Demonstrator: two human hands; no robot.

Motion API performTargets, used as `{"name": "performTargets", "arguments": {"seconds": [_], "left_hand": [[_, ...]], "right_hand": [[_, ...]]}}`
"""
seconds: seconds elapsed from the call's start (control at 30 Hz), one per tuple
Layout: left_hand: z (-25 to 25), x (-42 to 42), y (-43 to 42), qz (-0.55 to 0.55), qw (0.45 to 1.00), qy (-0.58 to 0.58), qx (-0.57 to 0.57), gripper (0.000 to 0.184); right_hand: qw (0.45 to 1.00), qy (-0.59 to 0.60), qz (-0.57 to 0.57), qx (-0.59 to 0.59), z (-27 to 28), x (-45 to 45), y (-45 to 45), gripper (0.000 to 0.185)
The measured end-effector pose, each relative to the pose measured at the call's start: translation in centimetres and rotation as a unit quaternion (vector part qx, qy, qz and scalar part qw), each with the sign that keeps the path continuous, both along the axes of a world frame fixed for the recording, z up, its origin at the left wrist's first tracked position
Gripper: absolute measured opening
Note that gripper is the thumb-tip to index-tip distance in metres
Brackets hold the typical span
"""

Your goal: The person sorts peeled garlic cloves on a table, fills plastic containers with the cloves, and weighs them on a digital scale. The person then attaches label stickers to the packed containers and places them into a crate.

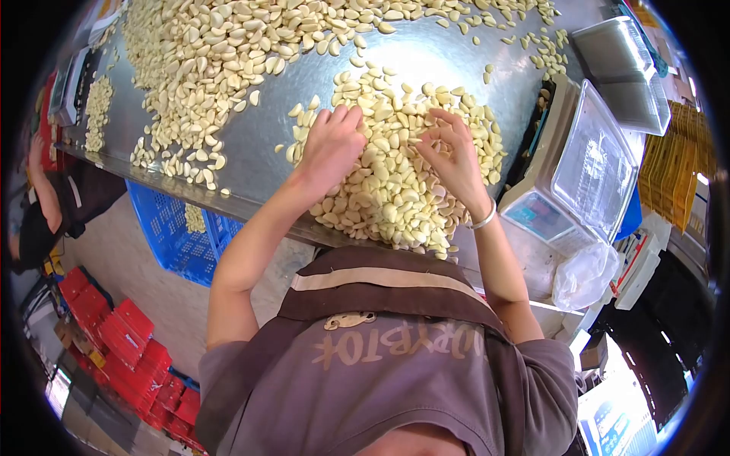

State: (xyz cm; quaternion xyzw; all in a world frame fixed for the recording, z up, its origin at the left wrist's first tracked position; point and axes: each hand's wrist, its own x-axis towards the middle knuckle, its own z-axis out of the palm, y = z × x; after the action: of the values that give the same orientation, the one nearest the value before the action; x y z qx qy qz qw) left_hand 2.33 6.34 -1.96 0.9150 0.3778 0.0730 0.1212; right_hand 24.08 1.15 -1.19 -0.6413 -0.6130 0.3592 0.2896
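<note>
A mound of peeled garlic cloves (395, 182) lies at the near edge of the metal table, right in front of my body. My left hand (333, 144) rests on the left side of this mound, back up, with its fingers curled down among the cloves. What those fingertips hold, if anything, is hidden. On the mound's right side is my right hand (454, 156), with a bracelet (484, 216) at the wrist. Its fingers are bent and apart from the thumb over the cloves, and I see no clove held between them.
A larger garlic heap (205, 53) spreads over the metal table (266, 125) at the far left. A scale with a clear tray (593, 156) stands right, near stacked plastic containers (620, 68). A blue crate (171, 232) and red crates (125, 334) are left, where another person's arm (47, 194) shows.
</note>
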Motion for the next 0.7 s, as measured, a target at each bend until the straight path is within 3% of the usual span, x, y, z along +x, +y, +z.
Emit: {"name": "performTargets", "arguments": {"seconds": [0.47,0.7], "left_hand": [[-0.3,1.4,0.9,-0.145,0.972,0.159,0.097,0.004],[-1.1,1.6,2.0,-0.185,0.970,0.129,0.094,0.006]], "right_hand": [[0.999,0.013,-0.027,0.030,1.2,1.7,-2.4,0.013],[0.998,0.017,-0.040,0.036,1.7,2.0,-4.0,0.014]]}}
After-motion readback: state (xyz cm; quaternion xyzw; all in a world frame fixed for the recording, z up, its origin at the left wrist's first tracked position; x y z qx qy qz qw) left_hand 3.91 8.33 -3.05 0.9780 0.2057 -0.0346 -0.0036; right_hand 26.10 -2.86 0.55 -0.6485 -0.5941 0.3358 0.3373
